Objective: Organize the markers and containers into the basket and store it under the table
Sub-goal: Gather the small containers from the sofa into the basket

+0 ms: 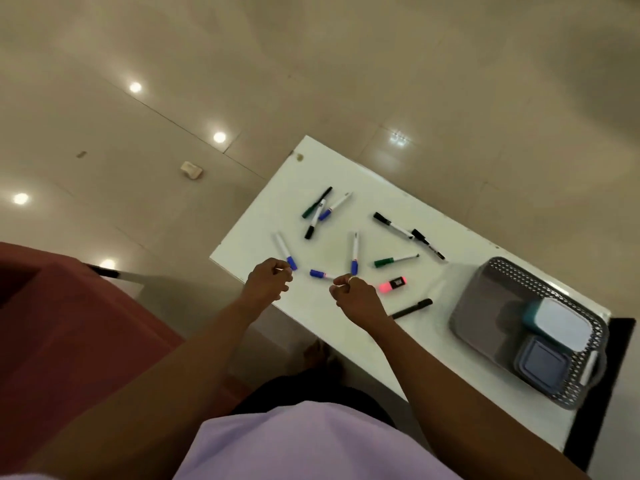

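**Markers all over, basket parked at the far right**

From my feed, the white table (277, 188) was narrow, markers strewn mid-top, bare floor all round. Left hand (268, 280) curled by a blue-capped marker (286, 251) at the near edge; right hand (356, 297) pinched another blue-capped one (320, 274). Left's grip I couldn't tell. The grey mesh basket (485, 299) sat at the right end, holding two lidded containers (554, 325).
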